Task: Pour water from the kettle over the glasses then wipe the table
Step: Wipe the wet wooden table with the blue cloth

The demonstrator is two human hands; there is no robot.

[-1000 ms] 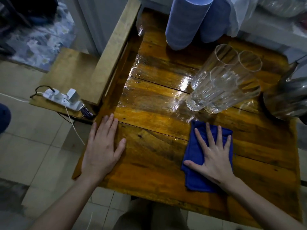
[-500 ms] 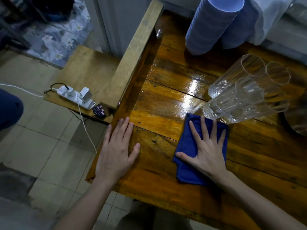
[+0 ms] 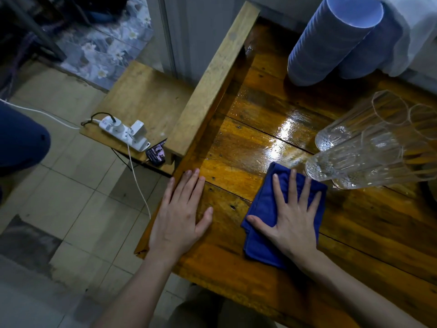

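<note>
Two hands lie flat on the wet wooden table. Right hand presses the folded blue cloth, fingers straight and spread; cloth sits under palm and fingers, its far edge just beside the bases of the glasses. Left hand rests on bare wood at the table's left edge, fingers together, thumb out, apart from the cloth.

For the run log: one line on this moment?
phase: wiping | right hand: flat on cloth | left hand: flat on table | glasses: on table
</note>
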